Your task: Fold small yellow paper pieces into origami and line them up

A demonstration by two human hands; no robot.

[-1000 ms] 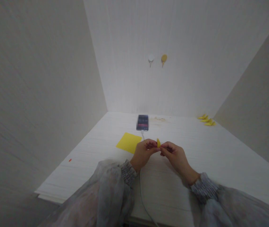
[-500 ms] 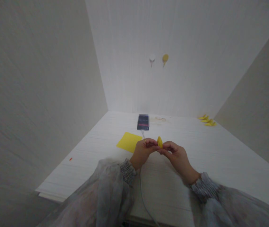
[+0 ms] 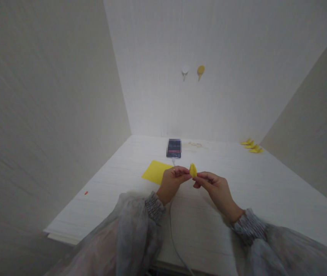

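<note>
A small folded piece of yellow paper (image 3: 192,170), pointed at the top, is held up between both hands above the white table (image 3: 203,237). My left hand (image 3: 174,181) pinches its left lower side with thumb and forefinger; a ring shows on one finger. From the other side, my right hand (image 3: 214,187) grips the lower right edge with thumb and fingertips. Beneath and to the left of my left hand lies a flat sheet of yellow paper (image 3: 155,172), its right corner covered by that hand.
A phone (image 3: 174,148) with a blurred screen lies near the back wall, its white cable (image 3: 172,226) running to the front edge. Several folded yellow paper pieces (image 3: 252,146) sit at the back right corner. An orange scrap (image 3: 86,193) is at left; two hooks (image 3: 200,70) hang on the wall.
The folded yellow paper has shifted slightly left and up and turned, showing a broader face. The right-hand fingers have moved along its lower edge.
</note>
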